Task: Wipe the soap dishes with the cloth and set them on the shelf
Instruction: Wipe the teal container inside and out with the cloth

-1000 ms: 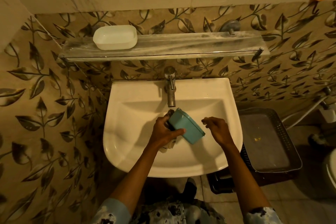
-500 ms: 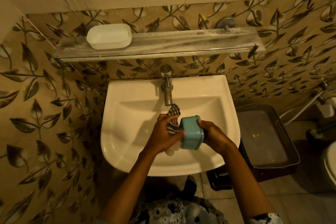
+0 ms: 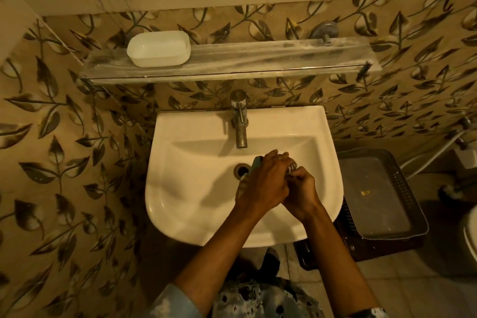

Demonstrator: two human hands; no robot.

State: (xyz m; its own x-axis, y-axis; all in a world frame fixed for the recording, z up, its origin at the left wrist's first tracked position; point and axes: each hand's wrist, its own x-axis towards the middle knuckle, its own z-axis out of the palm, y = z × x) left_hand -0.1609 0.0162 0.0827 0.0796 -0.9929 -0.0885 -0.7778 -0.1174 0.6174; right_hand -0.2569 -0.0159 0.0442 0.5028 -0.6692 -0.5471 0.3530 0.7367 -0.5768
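Teal soap dish [image 3: 256,162] is clasped by the left hand [image 3: 265,183]; cloth [image 3: 293,166], pinched in right hand [image 3: 300,190] fingers, should be rubbed firmly into every corner.

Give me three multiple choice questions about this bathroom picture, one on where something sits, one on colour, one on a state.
1. Where is the white soap dish?
A. left end of the shelf
B. in the sink
C. on the floor

2. What colour is the soap dish held over the sink?
A. red
B. teal
C. black

3. Is water running from the tap?
A. yes, strongly
B. no
C. yes, overflowing

Answers: 1 A, it rests on the shelf's left end. 2 B, a teal edge shows past the left hand. 3 B, no stream shows below the spout.
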